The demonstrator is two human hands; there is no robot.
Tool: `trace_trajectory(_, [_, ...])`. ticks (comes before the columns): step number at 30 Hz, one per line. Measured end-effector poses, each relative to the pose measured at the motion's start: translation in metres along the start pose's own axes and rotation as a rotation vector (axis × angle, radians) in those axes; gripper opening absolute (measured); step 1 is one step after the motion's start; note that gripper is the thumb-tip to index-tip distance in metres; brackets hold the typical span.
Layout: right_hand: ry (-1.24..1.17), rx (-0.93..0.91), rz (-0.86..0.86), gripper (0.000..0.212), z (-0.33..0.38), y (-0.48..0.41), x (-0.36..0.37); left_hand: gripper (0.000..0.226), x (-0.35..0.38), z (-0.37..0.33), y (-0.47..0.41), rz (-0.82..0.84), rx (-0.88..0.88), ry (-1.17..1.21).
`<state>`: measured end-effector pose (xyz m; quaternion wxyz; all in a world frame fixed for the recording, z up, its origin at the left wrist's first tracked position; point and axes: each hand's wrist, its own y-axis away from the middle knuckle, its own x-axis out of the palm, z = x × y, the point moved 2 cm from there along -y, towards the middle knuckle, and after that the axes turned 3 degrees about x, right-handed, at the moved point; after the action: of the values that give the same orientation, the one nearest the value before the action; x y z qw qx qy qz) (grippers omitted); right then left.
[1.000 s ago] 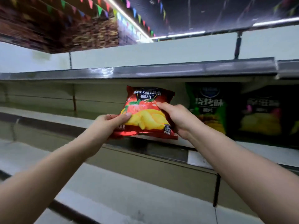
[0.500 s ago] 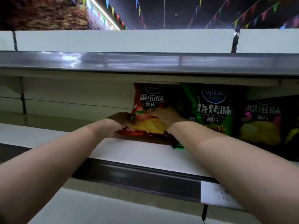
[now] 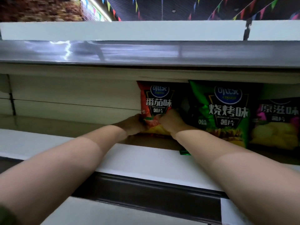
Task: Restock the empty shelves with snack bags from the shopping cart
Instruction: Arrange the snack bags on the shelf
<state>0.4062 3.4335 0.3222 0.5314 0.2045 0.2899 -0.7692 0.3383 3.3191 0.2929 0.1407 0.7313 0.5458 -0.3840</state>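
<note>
Shelf (image 3: 48, 143), white and long, spans the whole width at chest height, and the snack bags stand on its right half, while its left half lies bare back to the pale rear panel. Above it the upper shelf (image 3: 146, 52) shows a shiny grey front edge that throws the bags into shadow. Below, a lower shelf (image 3: 81, 211) sits behind a dark price strip (image 3: 146, 192).

Of the bags, the green bag (image 3: 227, 114) is the largest in view; it stands upright, facing out, with its bottom left corner hidden behind the right forearm. To its right, a dark bag (image 3: 276, 124) with pink and yellow print is cut off by the frame edge. The red bag (image 3: 155, 101) stands upright at the left end of the row, just beside the green bag, with its top near the underside of the upper shelf.

Both arms reach in over the shelf's front edge. The left hand (image 3: 133, 124) grips the red bag's lower left side, and the right hand (image 3: 170, 122) grips its lower right side, its fingers curled onto the front. A white label (image 3: 230, 211) sits on the price strip at lower right. Coloured pennant flags (image 3: 243, 12) hang from the dark ceiling.
</note>
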Motion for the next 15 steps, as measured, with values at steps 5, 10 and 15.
trace_trajectory(5, [0.053,-0.109,-0.230,0.074,0.029,0.029,-0.012,0.059,-0.017,-0.039,0.062,-0.116,-0.016,-0.097])
trace_trajectory(10, [-0.013,-0.420,-0.100,0.045,0.067,0.105,-0.020,0.062,-0.033,-0.054,0.150,-0.359,-0.059,-0.171])
trace_trajectory(15, [-0.382,-0.632,0.174,0.039,0.085,0.186,0.018,0.034,-0.036,-0.040,0.264,-0.603,-0.083,-0.213])
